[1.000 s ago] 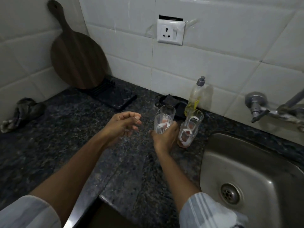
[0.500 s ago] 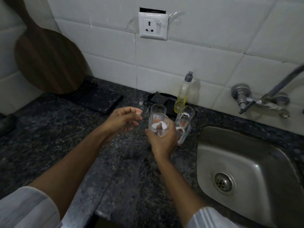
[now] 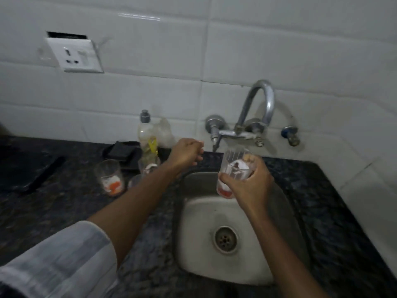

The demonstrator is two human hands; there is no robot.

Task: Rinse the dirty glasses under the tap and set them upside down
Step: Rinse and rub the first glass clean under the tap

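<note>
My right hand [image 3: 250, 184] grips a clear dirty glass [image 3: 233, 168] with white and red residue, held upright over the back of the steel sink [image 3: 217, 214], below and a little left of the curved tap spout [image 3: 263, 100]. My left hand [image 3: 185, 152] hovers with loosely curled fingers just left of the tap's lever [image 3: 216, 140], holding nothing. On the counter to the left stands another dirty glass [image 3: 110, 177] with orange residue. Two more glasses [image 3: 148, 166] are partly hidden behind my left forearm. No water is visibly running.
A dish soap bottle [image 3: 147, 134] stands against the tiled wall beside a dark sponge holder [image 3: 123, 151]. A second small valve [image 3: 290, 134] juts from the wall right of the tap. Dark granite counter [image 3: 53, 211] surrounds the sink; the drain [image 3: 224, 238] lies at centre.
My right hand has carried the glass from the cluster on the counter rightward over the sink. My left hand has moved right, up to the tap lever. The view swung right.
</note>
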